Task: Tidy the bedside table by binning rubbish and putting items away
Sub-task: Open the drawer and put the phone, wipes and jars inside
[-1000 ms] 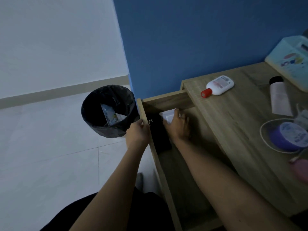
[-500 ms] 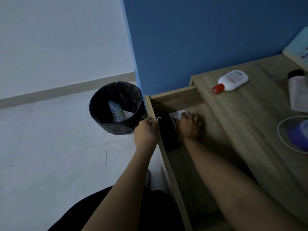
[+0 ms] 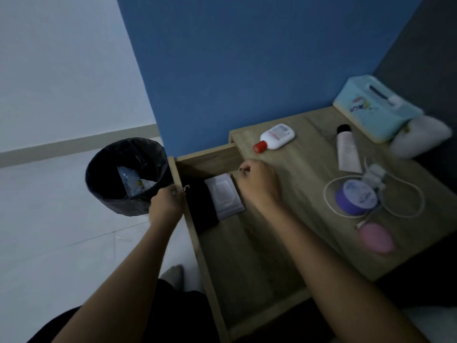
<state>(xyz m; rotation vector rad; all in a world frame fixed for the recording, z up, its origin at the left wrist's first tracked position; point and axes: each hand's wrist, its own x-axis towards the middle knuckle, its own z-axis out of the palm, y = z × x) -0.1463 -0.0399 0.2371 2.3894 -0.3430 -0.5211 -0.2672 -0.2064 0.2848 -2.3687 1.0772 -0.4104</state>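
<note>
Wood-grain drawer (image 3: 247,256) stands pulled out left of the counter (image 3: 309,157), holding two things at its far end: one white pack (image 3: 225,194) beside one black item (image 3: 200,206). Left hand (image 3: 168,203) grips the drawer's left panel. Right hand (image 3: 258,185) hovers just right of the pack, fingers loosely curled, empty. One lined bin (image 3: 111,204) stands farther left. One red-capped bottle (image 3: 278,136), one tube (image 3: 347,149) and one purple jar (image 3: 356,196) sit on the counter.
</note>
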